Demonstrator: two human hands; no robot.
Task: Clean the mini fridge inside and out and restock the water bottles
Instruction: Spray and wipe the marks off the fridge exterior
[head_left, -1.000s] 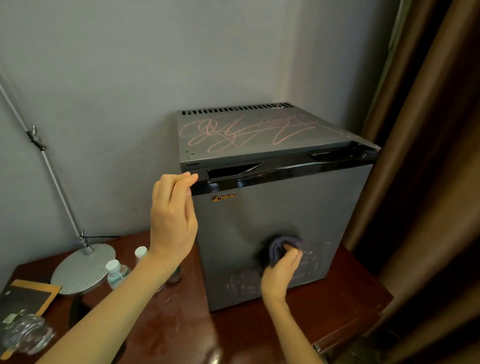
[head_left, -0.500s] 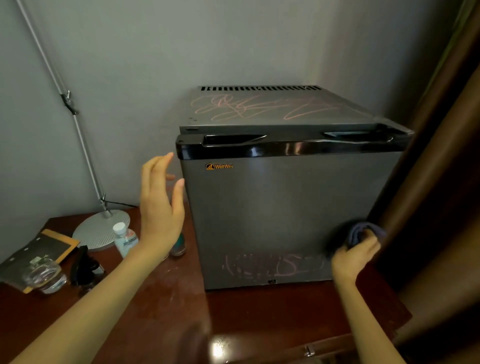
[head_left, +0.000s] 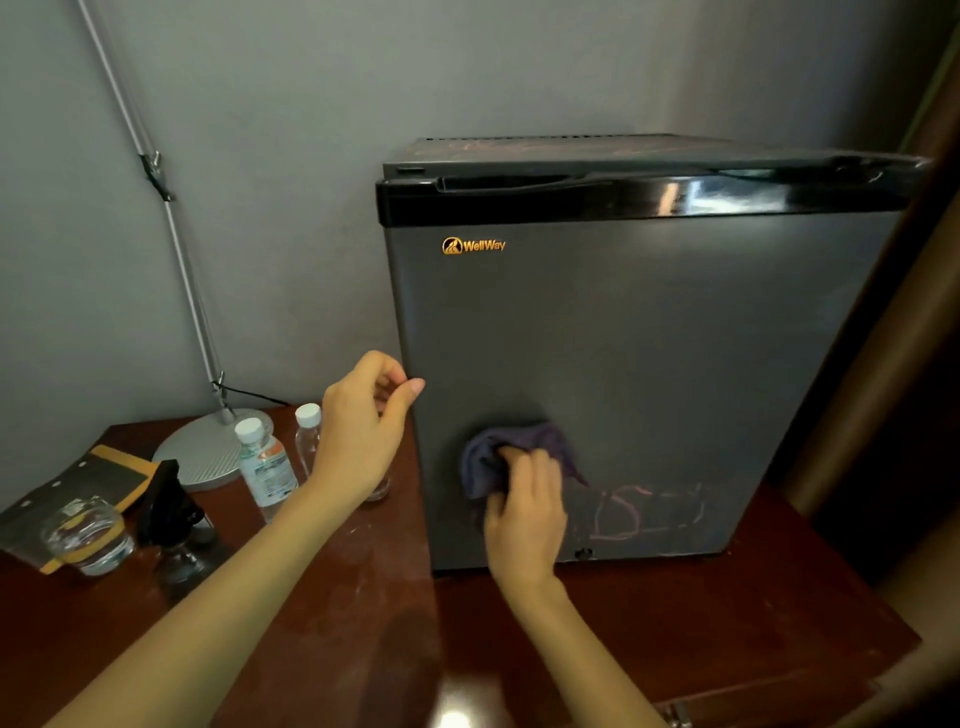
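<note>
Gripping a crumpled purple cloth (head_left: 519, 448), the right hand (head_left: 525, 519) is shifted to lower frame centre on the grey mini fridge door (head_left: 649, 338); the left hand (head_left: 363, 428), formerly flat, is curled empty.

A lamp (head_left: 208, 457) with a round grey base stands on the brown table (head_left: 727, 623); a glass (head_left: 85, 535) sits by a dark folder (head_left: 67, 493); a brown curtain (head_left: 893, 415) hangs right

You are working in dim, soft light. Glare is flashing on the fridge (head_left: 649, 338)'s black top band and the near table (head_left: 311, 649) edge. The wide lens is bending the lamp pole (head_left: 176, 234) at left; the right curtain (head_left: 883, 415) is sinking into shadow.
</note>
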